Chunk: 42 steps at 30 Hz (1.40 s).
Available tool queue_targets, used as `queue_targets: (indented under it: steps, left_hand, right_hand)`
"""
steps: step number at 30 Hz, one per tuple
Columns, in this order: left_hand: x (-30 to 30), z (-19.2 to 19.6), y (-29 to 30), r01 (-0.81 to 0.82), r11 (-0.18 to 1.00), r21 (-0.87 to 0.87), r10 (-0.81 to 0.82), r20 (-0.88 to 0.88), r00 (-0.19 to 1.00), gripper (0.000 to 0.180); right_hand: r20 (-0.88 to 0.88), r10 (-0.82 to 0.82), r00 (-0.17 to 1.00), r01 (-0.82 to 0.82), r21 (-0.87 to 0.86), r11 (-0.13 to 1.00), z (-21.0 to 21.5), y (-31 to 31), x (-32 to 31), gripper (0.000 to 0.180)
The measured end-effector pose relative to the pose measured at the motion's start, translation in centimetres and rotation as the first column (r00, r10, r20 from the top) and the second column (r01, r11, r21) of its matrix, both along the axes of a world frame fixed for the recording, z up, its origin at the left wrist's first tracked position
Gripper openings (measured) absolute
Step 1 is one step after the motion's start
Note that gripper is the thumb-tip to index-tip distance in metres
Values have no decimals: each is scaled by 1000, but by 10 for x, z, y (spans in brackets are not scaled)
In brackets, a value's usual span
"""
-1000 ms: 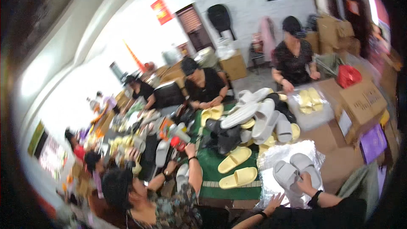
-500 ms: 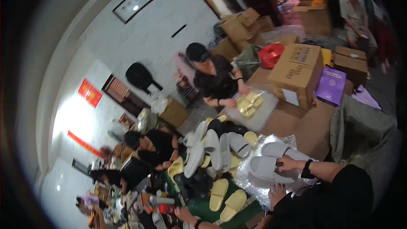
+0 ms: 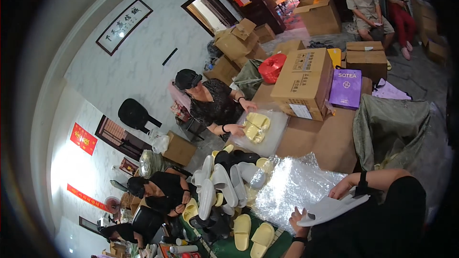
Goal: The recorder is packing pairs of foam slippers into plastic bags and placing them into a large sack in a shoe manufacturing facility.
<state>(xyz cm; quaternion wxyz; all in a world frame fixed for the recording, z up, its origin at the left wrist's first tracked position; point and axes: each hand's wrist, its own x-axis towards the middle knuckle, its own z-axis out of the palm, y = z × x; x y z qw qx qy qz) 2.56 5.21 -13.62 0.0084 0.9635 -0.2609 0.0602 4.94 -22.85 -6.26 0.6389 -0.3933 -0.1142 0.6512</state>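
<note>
the room has a pale marbled wall, which fills the upper left of the frame. a long table with a brown top runs from the centre right to a green part at the bottom. at the table's far side, near the centre, a co-worker in dark clothes touches a wrapped yellow pair. a grey-green sack hangs open at the right. a cardboard box stands right of the centre, with a purple bag just beside it. a heap of slippers, white, black and yellow, lies below the centre, and shiny clear sheets lie to its right. two yellow slippers rest at the bottom centre.

the pale grey slippers are at the lower right, tilted, close to the person's black clothing. the right hand has its fingers bent together, clamped on their upper edge. the left hand is at their left end, its fingers apart; i cannot tell how firmly it touches.
</note>
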Motion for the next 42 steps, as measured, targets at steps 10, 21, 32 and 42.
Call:
queue_targets:
  steps: [10, 21, 32, 42]
  left_hand:
    - [8, 50, -11, -527, 313, -790, -324, -610, 723, 43]
    - [24, 40, -11, -406, 455, -792, 161, -376, 913, 31]
    - [14, 91, -43, -347, 700, -624, 348, -127, 929, 38]
    - [-5, 92, -64, -194, 914, -358, 213, 14, 977, 42]
  right_hand:
    - [340, -13, 940, 24, -27, 999, 45, 5, 11, 24]
    - [802, 64, 593, 391, -356, 849, 10, -1, 20, 32]
    - [799, 470, -375, 530, -231, 816, 43, 49, -20, 31]
    - [779, 443, -443, 558, -147, 817, 28, 64, -23, 34]
